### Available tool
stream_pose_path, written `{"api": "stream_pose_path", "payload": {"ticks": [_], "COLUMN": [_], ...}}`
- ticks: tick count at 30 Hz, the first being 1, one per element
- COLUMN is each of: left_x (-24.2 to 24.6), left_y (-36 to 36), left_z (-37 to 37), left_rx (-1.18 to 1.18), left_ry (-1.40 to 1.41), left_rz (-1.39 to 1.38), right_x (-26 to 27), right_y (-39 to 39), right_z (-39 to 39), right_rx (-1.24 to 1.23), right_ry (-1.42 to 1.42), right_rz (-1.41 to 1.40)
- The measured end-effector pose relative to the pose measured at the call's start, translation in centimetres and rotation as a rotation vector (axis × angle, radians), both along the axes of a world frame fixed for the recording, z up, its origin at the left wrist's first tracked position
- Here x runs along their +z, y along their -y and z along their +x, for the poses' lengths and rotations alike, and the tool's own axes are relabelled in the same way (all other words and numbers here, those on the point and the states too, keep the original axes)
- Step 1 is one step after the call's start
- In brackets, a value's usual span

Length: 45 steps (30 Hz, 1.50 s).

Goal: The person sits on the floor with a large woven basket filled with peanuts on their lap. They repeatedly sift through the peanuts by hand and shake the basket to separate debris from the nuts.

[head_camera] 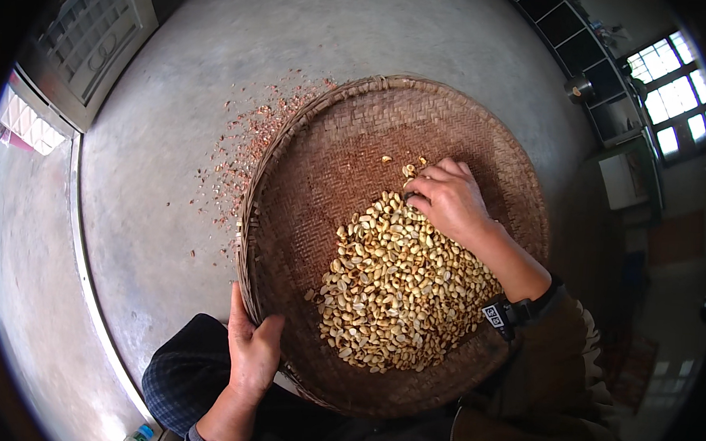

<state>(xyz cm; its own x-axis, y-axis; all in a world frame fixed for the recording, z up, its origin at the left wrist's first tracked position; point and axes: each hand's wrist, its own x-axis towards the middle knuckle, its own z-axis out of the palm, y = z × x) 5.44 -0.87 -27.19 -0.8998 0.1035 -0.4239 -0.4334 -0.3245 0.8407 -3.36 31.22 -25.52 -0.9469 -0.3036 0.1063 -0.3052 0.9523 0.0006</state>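
A round woven bamboo winnowing tray rests over my lap. Its left rim is gripped by my left hand, thumb on the inside and fingers on the outside. A heap of roasted, mostly skinned peanuts covers the lower right of the tray, some split into halves and some with brown scorched spots. My right hand is at the heap's upper edge, fingers curled down by a few loose peanuts. Something small and dark shows between its thumb and fingers; what it is I cannot tell.
Reddish peanut skins lie scattered on the concrete floor beyond the tray's left rim. At the upper left stands a panelled metal door. A capped plastic bottle is at the bottom left, and black-tiled cabinetry at the upper right.
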Motion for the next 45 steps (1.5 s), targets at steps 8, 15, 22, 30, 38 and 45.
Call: {"api": "stream_pose_path", "payload": {"ticks": [8,15,22,30,38,45], "left_x": [0.0,0.3,1.0,1.0,0.8,0.9], "left_y": [-0.1,-0.2,-0.5,-0.3,-0.3,-0.3], "left_z": [0.2,-0.1,-0.2,-0.3,-0.3,-0.4], "left_rx": [0.012,-0.009,0.011,-0.02,-0.018,-0.015], "left_ry": [-0.032,-0.049,-0.044,-0.035,-0.045,-0.027], "left_rz": [0.0,-0.024,-0.047,-0.057,-0.042,-0.06], "right_x": [-0.1,3.1,4.8,5.7,7.5,7.5], "right_y": [0.0,-2.9,-4.9,-5.7,-5.4,-6.7], "right_z": [-0.4,-0.1,0.2,0.7,0.0,-1.8], "right_rx": [-0.228,-0.587,-0.556,-0.629,-0.71,-0.597], "right_ry": [0.159,0.523,0.522,0.5,0.423,-0.143], "right_rz": [-0.261,-1.559,-1.727,-1.786,-1.694,-1.629]}}
